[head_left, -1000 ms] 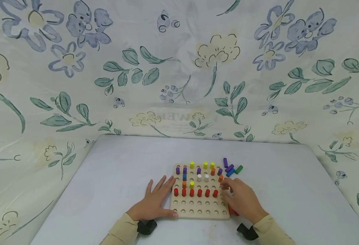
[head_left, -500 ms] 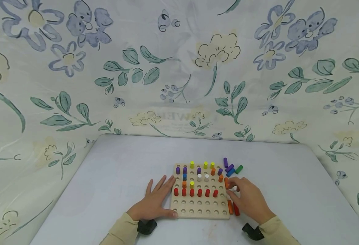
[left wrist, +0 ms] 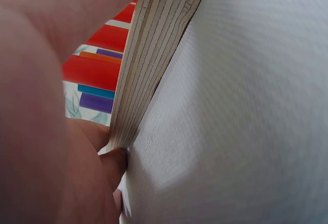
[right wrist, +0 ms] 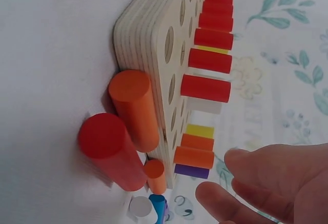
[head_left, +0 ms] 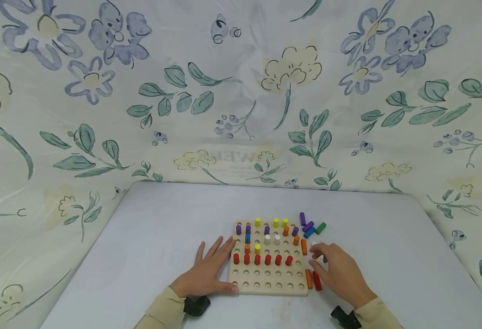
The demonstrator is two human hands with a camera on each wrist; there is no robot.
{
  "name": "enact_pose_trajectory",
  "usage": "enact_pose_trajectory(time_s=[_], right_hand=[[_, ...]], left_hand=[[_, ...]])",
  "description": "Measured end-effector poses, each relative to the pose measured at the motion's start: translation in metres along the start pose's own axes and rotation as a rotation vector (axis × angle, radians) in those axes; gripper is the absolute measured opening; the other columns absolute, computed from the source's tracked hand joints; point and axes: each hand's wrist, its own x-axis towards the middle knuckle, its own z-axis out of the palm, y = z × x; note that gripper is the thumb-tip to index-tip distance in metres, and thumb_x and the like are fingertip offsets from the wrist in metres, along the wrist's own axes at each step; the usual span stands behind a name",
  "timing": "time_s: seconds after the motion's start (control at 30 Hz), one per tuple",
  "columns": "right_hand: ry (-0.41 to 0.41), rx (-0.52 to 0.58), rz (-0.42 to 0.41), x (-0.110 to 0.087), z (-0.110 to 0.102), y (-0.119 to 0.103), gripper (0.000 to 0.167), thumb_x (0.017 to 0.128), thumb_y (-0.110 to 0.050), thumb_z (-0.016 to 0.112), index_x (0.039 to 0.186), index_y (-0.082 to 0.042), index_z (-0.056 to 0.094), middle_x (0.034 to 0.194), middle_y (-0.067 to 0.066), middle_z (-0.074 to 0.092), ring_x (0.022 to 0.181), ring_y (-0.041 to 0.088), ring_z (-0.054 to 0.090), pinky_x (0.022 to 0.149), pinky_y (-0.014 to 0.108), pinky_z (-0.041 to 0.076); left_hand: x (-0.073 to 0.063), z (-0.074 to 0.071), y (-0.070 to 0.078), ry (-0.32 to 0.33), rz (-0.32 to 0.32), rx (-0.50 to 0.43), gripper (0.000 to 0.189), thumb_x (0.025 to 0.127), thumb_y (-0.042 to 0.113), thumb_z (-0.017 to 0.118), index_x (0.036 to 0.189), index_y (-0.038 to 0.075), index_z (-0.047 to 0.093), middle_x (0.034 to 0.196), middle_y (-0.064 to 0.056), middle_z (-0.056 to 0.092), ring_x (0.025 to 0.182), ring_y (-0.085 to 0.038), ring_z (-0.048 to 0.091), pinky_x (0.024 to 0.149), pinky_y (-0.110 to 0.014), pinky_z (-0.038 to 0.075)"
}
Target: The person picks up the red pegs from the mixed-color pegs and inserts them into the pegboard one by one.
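Observation:
A wooden pegboard [head_left: 262, 278] lies flat, with a row of red pegs [head_left: 267, 259] standing across it and yellow, purple, blue, white and orange pegs behind. Along its left side, my left hand [head_left: 208, 267] rests with spread fingers at the edge and the thumb at the near corner. My right hand [head_left: 341, 274] hovers just off the right side, thumb and fingertips apart with nothing between them. Close to these fingertips is a loose white peg [right wrist: 142, 209], mostly hidden in the head view. An orange peg [head_left: 304, 247] lies against the board's right edge.
Nearer the front right, another orange peg [head_left: 309, 279] and a red peg [head_left: 316, 281] lie side by side. Beyond the far right corner are loose purple pegs [head_left: 302, 218], a blue peg [head_left: 309, 232] and a green peg [head_left: 320, 228]. Flowered cloth [head_left: 241, 109] hangs behind the table.
My right hand has drawn away to the right from the board's edge, uncovering the orange pegs and red peg beside it. The left hand and the board have stayed in place.

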Motion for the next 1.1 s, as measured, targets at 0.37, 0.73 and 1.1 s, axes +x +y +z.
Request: enact_pose_trajectory(time_s=[0.37, 0.73, 1.1], right_hand=[[-0.018, 0.022, 0.013, -0.003, 0.004, 0.007, 0.025, 0.086, -0.022, 0.081, 0.108, -0.014, 0.07, 0.086, -0.009, 0.064, 0.079, 0.011, 0.053, 0.066, 0.026, 0.052], [-0.096, 0.023, 0.061, -0.006, 0.006, 0.011, 0.024, 0.087, -0.022, 0.079, 0.107, -0.014, 0.069, 0.082, -0.01, 0.061, 0.074, 0.01, 0.051, 0.064, 0.028, 0.049], [-0.118, 0.043, 0.056, -0.008, 0.009, 0.015, 0.026, 0.086, -0.024, 0.081, 0.108, -0.014, 0.07, 0.082, -0.01, 0.061, 0.073, 0.01, 0.049, 0.061, 0.026, 0.048]], left_hand=[[0.001, -0.001, 0.0, -0.004, -0.004, 0.017, 0.116, 0.079, 0.063, 0.075, 0.161, 0.006, 0.017, 0.167, -0.014, 0.015, 0.154, -0.037, -0.001, 0.114, -0.068, -0.014], [0.002, -0.002, 0.001, -0.009, 0.0, 0.01, 0.116, 0.08, 0.063, 0.074, 0.161, 0.005, 0.016, 0.167, -0.014, 0.015, 0.154, -0.037, -0.001, 0.114, -0.068, -0.014], [0.0, -0.002, 0.001, -0.011, 0.002, -0.009, 0.116, 0.079, 0.062, 0.076, 0.161, 0.005, 0.017, 0.167, -0.014, 0.015, 0.154, -0.038, -0.001, 0.114, -0.068, -0.013]])
